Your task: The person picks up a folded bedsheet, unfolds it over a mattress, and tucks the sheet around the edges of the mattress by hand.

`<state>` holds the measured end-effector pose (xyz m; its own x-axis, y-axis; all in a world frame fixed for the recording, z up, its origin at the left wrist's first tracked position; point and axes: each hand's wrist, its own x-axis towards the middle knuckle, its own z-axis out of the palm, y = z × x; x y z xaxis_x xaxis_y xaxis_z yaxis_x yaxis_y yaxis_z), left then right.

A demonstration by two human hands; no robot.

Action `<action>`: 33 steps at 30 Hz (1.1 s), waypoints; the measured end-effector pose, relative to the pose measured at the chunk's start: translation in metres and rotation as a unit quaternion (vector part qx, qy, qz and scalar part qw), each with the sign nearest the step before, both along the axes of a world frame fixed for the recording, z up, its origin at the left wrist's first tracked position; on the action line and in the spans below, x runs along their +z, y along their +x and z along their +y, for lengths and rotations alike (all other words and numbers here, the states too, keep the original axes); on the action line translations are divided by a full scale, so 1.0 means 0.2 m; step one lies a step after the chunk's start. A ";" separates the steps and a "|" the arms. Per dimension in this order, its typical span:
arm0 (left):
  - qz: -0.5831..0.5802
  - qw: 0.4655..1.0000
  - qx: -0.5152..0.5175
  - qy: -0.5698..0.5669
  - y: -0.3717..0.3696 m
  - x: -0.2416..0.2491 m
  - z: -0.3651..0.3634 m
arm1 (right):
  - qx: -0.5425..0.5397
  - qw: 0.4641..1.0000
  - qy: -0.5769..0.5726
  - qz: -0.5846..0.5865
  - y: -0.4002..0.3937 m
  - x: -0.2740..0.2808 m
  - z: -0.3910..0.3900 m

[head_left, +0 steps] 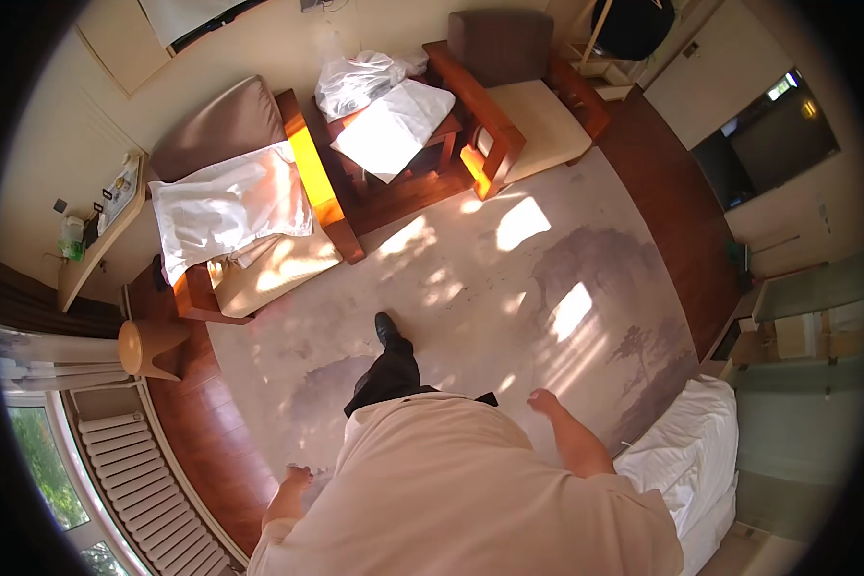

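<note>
My left hand [300, 475] hangs beside my body over the rug [432, 288], its fingers loosely bent and a little apart, with nothing visible in it. On the other side, my right hand [544, 401] is held out above the same rug; its fingers are slightly curled and I see nothing in them. Neither hand touches any furniture. The closest thing to my right arm is a bed or couch with white bedding [686, 451]. One dark shoe [386, 329] is stepped forward on the rug.
Ahead stand two wooden armchairs, the left with a white cloth [235, 206] over it, the right with a beige seat [538, 125]. Between them is a small table bearing a white sheet [394, 130] and plastic bag [360, 82]. A stool [147, 348] and radiator [144, 475] line the left.
</note>
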<state>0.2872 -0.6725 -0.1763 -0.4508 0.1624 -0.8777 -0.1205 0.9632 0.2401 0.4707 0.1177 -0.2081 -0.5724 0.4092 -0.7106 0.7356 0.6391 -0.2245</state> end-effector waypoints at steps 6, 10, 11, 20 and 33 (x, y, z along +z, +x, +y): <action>0.035 0.967 0.242 0.078 -1.04 -0.13 0.71 | 0.058 0.993 -0.091 -0.052 -0.93 0.11 0.05; 0.182 0.942 0.180 0.217 -1.97 0.29 1.34 | -0.066 0.983 -0.052 0.161 -1.83 0.20 0.24; 0.232 0.921 0.186 0.251 -2.14 0.40 1.44 | -0.065 0.977 -0.047 0.197 -2.05 0.24 0.28; 0.254 0.887 0.370 0.114 -2.47 0.48 1.53 | -0.090 0.967 -0.203 0.123 -3.84 -0.04 0.57; -0.050 0.848 0.516 -0.109 -1.07 0.80 2.81 | -0.397 0.870 -0.288 -0.056 -5.76 -0.88 0.87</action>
<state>0.0726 -0.1103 -0.0163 -0.1764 -0.4446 -0.8782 -0.9356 0.3528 0.0093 -0.6811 0.2917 -0.3846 -0.1857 0.2010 -0.9618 0.9317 -0.2750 -0.2373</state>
